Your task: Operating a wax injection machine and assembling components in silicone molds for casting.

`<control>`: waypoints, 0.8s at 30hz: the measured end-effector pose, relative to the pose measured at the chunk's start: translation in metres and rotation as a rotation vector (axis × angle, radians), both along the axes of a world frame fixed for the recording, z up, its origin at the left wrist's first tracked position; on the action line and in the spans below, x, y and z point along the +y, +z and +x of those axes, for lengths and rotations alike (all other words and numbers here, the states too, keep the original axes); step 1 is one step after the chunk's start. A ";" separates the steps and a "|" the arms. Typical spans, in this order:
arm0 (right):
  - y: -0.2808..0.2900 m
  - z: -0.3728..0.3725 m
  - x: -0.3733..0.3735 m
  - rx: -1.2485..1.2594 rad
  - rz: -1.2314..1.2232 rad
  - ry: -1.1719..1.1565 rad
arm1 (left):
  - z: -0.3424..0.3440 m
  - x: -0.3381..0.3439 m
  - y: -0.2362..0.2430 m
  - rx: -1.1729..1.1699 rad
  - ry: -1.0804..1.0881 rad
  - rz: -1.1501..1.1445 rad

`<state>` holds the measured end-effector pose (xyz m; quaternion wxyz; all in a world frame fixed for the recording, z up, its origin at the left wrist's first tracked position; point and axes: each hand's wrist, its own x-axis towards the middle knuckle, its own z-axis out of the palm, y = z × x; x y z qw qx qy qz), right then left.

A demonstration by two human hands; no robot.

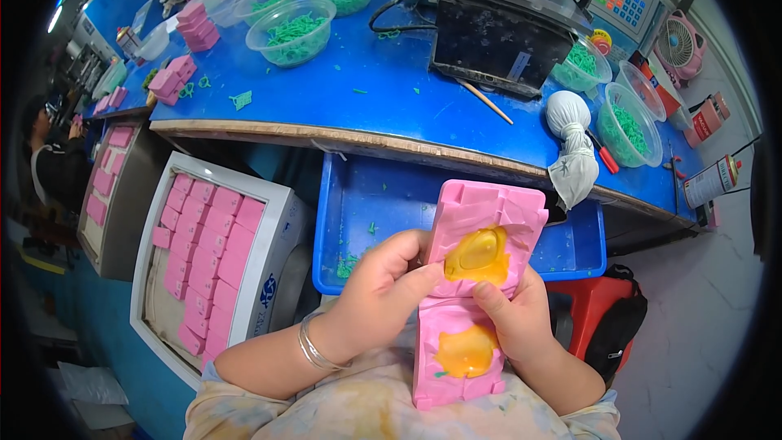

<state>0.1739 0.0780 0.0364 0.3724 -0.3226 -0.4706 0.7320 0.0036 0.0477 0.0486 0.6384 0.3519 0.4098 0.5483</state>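
A pink rubber mould [522,204] lies opened out in front of me, its two halves one above the other. Each half has a glossy yellow patch in its middle; the upper one [481,254] shows a rounded outline. My left hand [379,289] grips the left edge of the upper half, thumb at the yellow patch. My right hand [521,318] holds the right side where the halves meet, its thumb on the pink face below the upper patch. A small green scrap sits on the lower half [432,395]. Whether the halves are joined is hard to tell.
A blue tray [346,187] with green scraps sits under the blue table's edge [358,132]. A white-framed box [281,220] of pink blocks stands left. On the table are bowls of green strands [291,33], a black machine [497,41], a tied white cloth bag [570,126] and a stick [485,102].
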 end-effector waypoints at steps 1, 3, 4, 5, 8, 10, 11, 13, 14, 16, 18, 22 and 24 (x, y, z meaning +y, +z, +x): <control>0.000 0.000 0.000 -0.001 0.002 -0.002 | -0.002 -0.001 -0.002 0.004 -0.036 0.033; -0.001 0.001 0.001 -0.002 0.004 -0.002 | -0.003 -0.003 -0.005 0.008 -0.071 0.066; -0.001 0.000 0.001 -0.001 -0.011 0.002 | -0.003 -0.004 -0.006 0.054 -0.071 0.060; -0.001 0.000 0.001 0.000 -0.025 0.006 | -0.003 -0.005 -0.006 0.101 -0.071 0.053; -0.002 -0.002 0.000 -0.006 -0.016 0.020 | -0.003 -0.007 -0.011 0.113 -0.055 0.063; -0.002 -0.001 -0.001 0.000 -0.019 0.007 | -0.001 -0.008 -0.010 0.102 -0.057 0.060; -0.002 0.000 -0.002 0.005 -0.024 -0.004 | -0.001 -0.009 -0.009 0.092 -0.058 0.057; -0.001 0.000 -0.002 0.002 -0.025 -0.004 | -0.002 -0.008 -0.005 0.036 -0.072 0.043; -0.001 0.001 -0.002 -0.001 -0.026 -0.003 | -0.003 -0.008 -0.003 -0.018 -0.086 0.028; -0.002 0.001 -0.002 0.001 -0.026 0.002 | -0.002 -0.009 -0.004 -0.009 -0.079 0.049; -0.004 0.000 -0.002 0.002 -0.027 0.008 | -0.003 -0.010 -0.008 0.001 -0.070 0.068; -0.007 -0.001 -0.003 0.000 -0.064 -0.013 | -0.004 -0.011 -0.017 0.071 -0.093 0.062; -0.009 -0.002 -0.005 0.000 -0.072 -0.018 | -0.004 -0.012 -0.020 0.089 -0.091 0.070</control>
